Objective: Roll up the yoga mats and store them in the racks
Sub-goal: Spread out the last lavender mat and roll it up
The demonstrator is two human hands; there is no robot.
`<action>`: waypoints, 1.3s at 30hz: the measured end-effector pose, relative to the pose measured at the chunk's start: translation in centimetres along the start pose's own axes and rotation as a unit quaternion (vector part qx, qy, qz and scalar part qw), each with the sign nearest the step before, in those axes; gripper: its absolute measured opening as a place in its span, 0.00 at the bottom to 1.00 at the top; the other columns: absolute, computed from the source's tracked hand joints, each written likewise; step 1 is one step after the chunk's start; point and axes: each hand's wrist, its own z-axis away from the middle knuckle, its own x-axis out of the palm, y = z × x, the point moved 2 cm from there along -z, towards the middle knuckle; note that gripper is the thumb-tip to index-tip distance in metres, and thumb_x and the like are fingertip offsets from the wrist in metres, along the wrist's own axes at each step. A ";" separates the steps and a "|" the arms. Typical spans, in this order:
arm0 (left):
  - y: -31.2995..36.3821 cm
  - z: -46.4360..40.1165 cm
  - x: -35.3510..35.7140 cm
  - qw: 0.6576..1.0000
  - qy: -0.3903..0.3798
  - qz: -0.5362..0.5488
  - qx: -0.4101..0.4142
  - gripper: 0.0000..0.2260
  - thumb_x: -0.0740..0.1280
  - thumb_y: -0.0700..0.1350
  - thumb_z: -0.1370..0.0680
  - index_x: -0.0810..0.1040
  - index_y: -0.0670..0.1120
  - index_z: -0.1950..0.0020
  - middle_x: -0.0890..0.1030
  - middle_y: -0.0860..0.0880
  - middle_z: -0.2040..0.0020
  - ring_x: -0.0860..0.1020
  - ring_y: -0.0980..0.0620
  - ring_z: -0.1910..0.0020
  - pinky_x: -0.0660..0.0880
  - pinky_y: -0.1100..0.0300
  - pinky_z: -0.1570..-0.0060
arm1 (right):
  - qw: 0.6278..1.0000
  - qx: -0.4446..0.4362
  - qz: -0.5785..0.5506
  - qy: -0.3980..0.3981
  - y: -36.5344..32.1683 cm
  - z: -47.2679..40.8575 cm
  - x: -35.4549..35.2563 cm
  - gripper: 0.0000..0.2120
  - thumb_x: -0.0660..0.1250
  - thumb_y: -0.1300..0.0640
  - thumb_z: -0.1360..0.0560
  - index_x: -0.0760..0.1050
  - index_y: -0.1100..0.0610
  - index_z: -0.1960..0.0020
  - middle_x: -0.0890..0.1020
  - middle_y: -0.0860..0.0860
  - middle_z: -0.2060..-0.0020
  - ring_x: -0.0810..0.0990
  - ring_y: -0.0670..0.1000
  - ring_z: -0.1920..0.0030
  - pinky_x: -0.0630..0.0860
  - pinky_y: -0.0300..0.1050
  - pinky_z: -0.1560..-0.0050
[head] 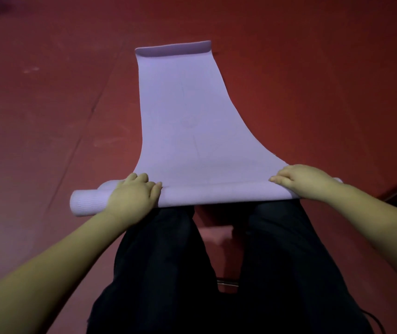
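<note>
A lilac yoga mat (188, 112) lies on a red floor (48, 104), stretching from the centre of the view toward 12 o'clock, where its far end curls up in a small lip. Its near end is wound into a roll (192, 195) that lies crosswise just beyond the person's knees, sticking out farthest toward 9 o'clock, where its ribbed underside shows. The left hand (133, 195) rests on top of the roll at about 8 o'clock from the centre, fingers curved over it and thumb lying along the seam. The right hand (301, 180) sits on the roll's other end at about 4 o'clock, fingers bent over the top and pressing down. Both hands are well apart, one near each end. Dark trousers (216, 273) fill the view at 6 o'clock.
</note>
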 end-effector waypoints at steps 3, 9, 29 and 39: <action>-0.3 -1.0 0.6 0.997 -0.001 0.073 -0.036 0.19 0.76 0.29 0.39 0.73 0.35 0.52 0.73 0.39 0.69 0.72 0.42 0.74 0.67 0.57 0.77 | 0.999 0.022 -0.027 0.026 0.3 -0.8 -0.3 0.19 0.61 0.37 0.22 0.71 0.52 0.57 0.76 0.48 0.65 0.73 0.50 0.63 0.65 0.48 0.63; -0.6 -3.6 0.0 0.996 -0.037 0.018 -0.077 0.09 0.58 0.49 0.18 0.74 0.44 0.50 0.79 0.42 0.53 0.70 0.44 0.61 0.68 0.53 0.62 | 0.996 0.007 0.028 0.090 -0.8 -1.5 -0.7 0.24 0.60 0.38 0.22 0.76 0.57 0.63 0.73 0.50 0.61 0.76 0.56 0.57 0.73 0.52 0.57; -1.7 0.7 0.8 0.997 0.061 0.004 0.048 0.25 0.60 0.61 0.27 0.80 0.44 0.43 0.82 0.48 0.52 0.80 0.45 0.56 0.75 0.55 0.60 | 0.978 -0.024 0.209 0.011 -0.9 2.4 0.3 0.09 0.59 0.59 0.31 0.64 0.51 0.52 0.73 0.47 0.58 0.77 0.53 0.56 0.65 0.45 0.70; -1.5 -0.7 0.1 0.992 0.015 -0.118 0.033 0.24 0.74 0.39 0.38 0.73 0.43 0.44 0.77 0.47 0.55 0.77 0.44 0.60 0.73 0.53 0.65 | 0.988 -0.025 0.152 0.024 -0.6 0.8 0.6 0.28 0.61 0.67 0.33 0.67 0.50 0.35 0.75 0.48 0.40 0.74 0.55 0.44 0.72 0.51 0.46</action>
